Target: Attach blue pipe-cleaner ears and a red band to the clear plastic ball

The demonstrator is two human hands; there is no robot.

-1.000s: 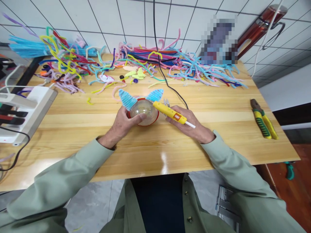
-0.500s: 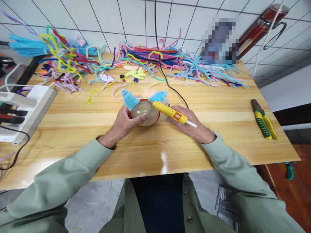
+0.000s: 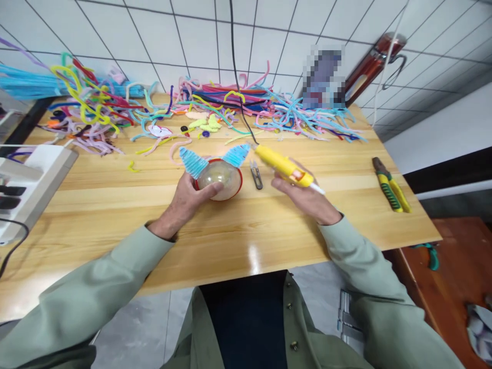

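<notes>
My left hand (image 3: 194, 197) is closed around the left side of a clear round dome (image 3: 225, 180) with a red rim, its thumb lying over the front. Two blue fuzzy ear shapes, the left ear (image 3: 194, 163) and the right ear (image 3: 236, 155), stand up from the dome's back edge. A yellow glue gun (image 3: 279, 163) is gripped in my right hand (image 3: 307, 201), its nozzle pointing left, apart from the right ear. A white glue stick (image 3: 317, 188) pokes out of its rear end. Small thread snips (image 3: 255, 175) lie on the table between the dome and my right hand.
Pipe cleaners in many colours (image 3: 226, 97) are heaped along the wall. Green-and-yellow pliers (image 3: 390, 185) lie at the right, a white power strip (image 3: 42, 171) at the left. A red thermos (image 3: 371, 66) leans at the back, and a black cord (image 3: 235, 56) hangs down behind the glue gun.
My right hand has drawn the glue gun away from the dome to the right, uncovering the snips. My left hand still holds the dome. The whole view has shifted.
</notes>
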